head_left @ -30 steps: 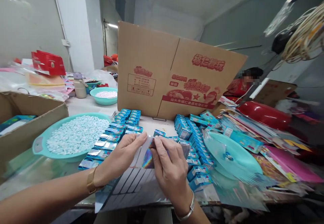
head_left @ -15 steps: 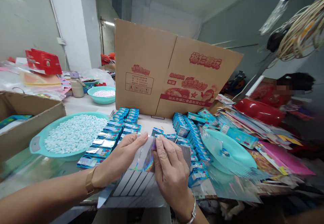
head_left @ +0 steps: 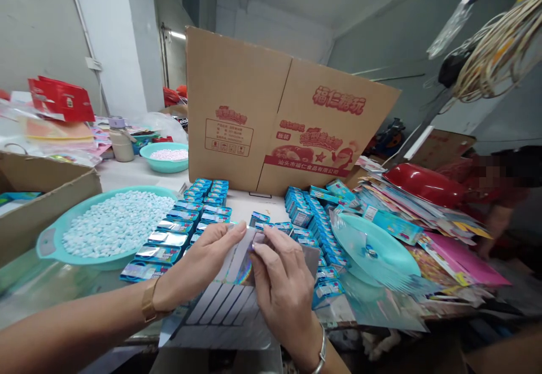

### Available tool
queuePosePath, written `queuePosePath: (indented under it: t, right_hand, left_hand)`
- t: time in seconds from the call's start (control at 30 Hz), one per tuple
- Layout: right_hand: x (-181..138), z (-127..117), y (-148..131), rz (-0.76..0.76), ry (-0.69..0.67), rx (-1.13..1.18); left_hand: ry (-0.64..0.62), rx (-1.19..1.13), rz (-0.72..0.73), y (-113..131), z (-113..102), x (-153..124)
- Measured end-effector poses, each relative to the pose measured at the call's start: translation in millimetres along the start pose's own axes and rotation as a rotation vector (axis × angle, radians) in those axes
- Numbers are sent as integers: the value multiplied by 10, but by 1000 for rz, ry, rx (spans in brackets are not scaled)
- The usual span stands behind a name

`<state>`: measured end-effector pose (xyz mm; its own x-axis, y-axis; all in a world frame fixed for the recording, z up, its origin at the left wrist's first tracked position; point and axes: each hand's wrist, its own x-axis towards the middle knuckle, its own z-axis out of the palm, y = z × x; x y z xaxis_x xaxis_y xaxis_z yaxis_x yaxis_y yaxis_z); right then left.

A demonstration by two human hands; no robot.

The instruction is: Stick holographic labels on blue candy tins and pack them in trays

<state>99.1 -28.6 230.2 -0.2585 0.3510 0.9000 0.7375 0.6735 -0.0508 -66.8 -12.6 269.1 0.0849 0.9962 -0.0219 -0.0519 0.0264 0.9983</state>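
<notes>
A sheet of shiny clear-and-silver stickers (head_left: pixel 220 306) with long narrow strips is held up in front of me. My left hand (head_left: pixel 207 258) is closed on its far left part, thumb on top. At the upper right of the sheet, my right hand (head_left: pixel 282 275) pinches with thumb and fingers at a small shiny sticker; its outline is mostly covered by the fingers. Small blue boxes (head_left: pixel 166 238) stand in rows beyond my left hand, and more blue boxes (head_left: pixel 301 216) are lined up past my right hand.
A turquoise basin of pale blue candies (head_left: pixel 118 224) is at left, near an open carton (head_left: pixel 51 185). A large printed cardboard box (head_left: pixel 237 92) stands behind. To the right are another turquoise basin (head_left: pixel 393 247), a red basin (head_left: pixel 423 185) on stacked papers, and a person (head_left: pixel 499 216).
The right fingers have curled and shifted slightly at the sheet's upper edge. My left hand keeps its hold. The view has turned slightly, and the person at right has moved lower.
</notes>
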Motion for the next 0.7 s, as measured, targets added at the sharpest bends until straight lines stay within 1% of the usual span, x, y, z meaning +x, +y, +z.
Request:
queuePosePath:
  t: [0.07, 0.1, 0.13, 0.2, 0.23, 0.27, 0.3, 0.33, 0.4, 0.43, 0.5, 0.57, 0.63, 0.7]
  right_hand:
    - [-26, -66, -78, -25, 22, 63]
    - [-45, -112, -122, -32, 56, 106]
    - [-62, -161, -161, -30, 125, 153]
    - [-75, -248, -197, 10, 321, 226]
    - [-64, -275, -186, 39, 386, 241]
    - [-42, -286, -156, 65, 394, 234]
    - [-13, -277, -110, 83, 342, 207]
    - [19, -250, -53, 88, 255, 169]
    - [68, -157, 64, 61, 87, 103]
    - [78, -102, 113, 33, 47, 85]
    - [70, -7, 176, -24, 43, 78]
    - [46, 44, 191, -49, 68, 83]
    - [34, 50, 178, -32, 82, 89]
    - [46, 33, 158, 5, 69, 100]
  left_hand:
    - [-42, -64, -31, 22, -5, 11]
    - [-63, -89, -51, 32, -13, 18]
    - [-79, -103, -66, 39, -25, 26]
    - [-84, -108, -88, 43, -49, 41]
    - [-80, -114, -92, 41, -57, 46]
    - [-82, -135, -94, 38, -60, 50]
    - [-97, -170, -96, 36, -56, 50]
    - [-116, -209, -98, 36, -48, 48]
    - [-141, -268, -94, 44, -20, 35]
    - [-138, -279, -85, 51, -4, 26]
    - [-109, -267, -68, 70, 19, 9]
    - [-84, -239, -68, 82, 26, -3]
    - [-81, -211, -69, 80, 13, -6]
    - [-73, -155, -24, 62, -11, -3]
